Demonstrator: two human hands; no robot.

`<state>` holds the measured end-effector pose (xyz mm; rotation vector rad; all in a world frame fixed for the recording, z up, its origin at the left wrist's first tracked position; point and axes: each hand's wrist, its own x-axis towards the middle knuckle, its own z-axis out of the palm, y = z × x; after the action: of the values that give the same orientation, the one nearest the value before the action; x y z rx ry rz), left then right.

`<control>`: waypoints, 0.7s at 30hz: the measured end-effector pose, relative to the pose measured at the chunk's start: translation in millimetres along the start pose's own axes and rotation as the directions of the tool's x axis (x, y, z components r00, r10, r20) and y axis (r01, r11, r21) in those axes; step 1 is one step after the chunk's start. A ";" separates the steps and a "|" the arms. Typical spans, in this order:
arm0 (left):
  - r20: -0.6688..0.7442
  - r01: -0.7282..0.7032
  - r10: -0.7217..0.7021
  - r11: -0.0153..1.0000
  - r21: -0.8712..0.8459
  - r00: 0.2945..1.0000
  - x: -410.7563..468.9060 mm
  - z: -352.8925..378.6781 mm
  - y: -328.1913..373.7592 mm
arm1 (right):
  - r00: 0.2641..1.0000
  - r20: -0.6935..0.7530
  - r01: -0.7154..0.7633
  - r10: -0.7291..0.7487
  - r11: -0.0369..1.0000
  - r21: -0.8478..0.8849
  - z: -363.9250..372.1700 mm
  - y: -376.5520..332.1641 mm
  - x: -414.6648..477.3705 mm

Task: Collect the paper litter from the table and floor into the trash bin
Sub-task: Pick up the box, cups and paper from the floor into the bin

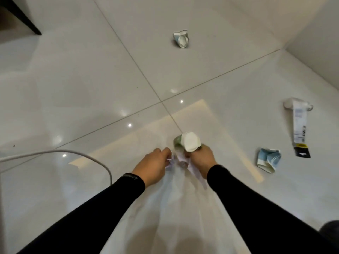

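I look down at a glossy tiled floor. My right hand (200, 160) grips a crushed white and green paper cup (189, 142) together with one side of a thin white plastic bag (176, 202). My left hand (154, 166) pinches the bag's other edge, and the bag hangs down between my arms. Three pieces of litter lie on the floor: a crushed cup (181, 39) far ahead, a crushed blue and white cup (268, 160) to the right, and a long white paper strip with a black end (300, 126) beyond it.
A white cable (88, 156) curves across the floor at left. A dark furniture leg (22, 17) stands at the top left. A white wall (319, 52) rises at the right. A dark shape (330, 229) sits at the lower right edge.
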<state>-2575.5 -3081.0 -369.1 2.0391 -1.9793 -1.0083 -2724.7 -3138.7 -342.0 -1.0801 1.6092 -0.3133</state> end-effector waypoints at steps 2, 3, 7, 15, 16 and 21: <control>0.031 -0.017 0.014 0.997 0.078 0.999 12.4 15.3 5.8 | 0.999 -0.013 -0.038 0.039 0.999 0.032 -1.8 11.4 -1.6; 0.037 0.003 -0.007 0.994 0.108 0.999 15.5 21.9 6.6 | 0.997 -0.033 -0.069 0.071 0.996 0.048 -2.7 15.8 -3.8; -0.037 0.023 -0.018 0.988 0.151 0.999 22.2 35.4 11.7 | 0.969 -0.112 -0.152 0.218 0.894 0.420 -30.8 26.6 -19.6; -0.079 -0.282 0.275 0.954 -0.101 0.958 51.8 -11.8 157.7 | 0.890 -0.414 0.039 0.191 0.873 0.486 -164.5 1.8 -72.0; -0.108 -0.345 0.330 0.922 -0.173 0.938 53.7 -20.2 196.8 | 0.870 -0.459 0.083 0.178 0.867 0.492 -192.7 -1.9 -88.5; 0.021 -0.507 0.645 0.621 -0.598 0.764 14.9 -37.2 394.4 | 0.689 -0.716 0.224 0.113 0.906 0.359 -338.3 -13.9 -200.2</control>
<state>-2889.0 -3160.6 -139.8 0.8919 -1.9055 -1.4675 -3022.6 -3102.8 -87.7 -0.6784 2.0604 -1.2121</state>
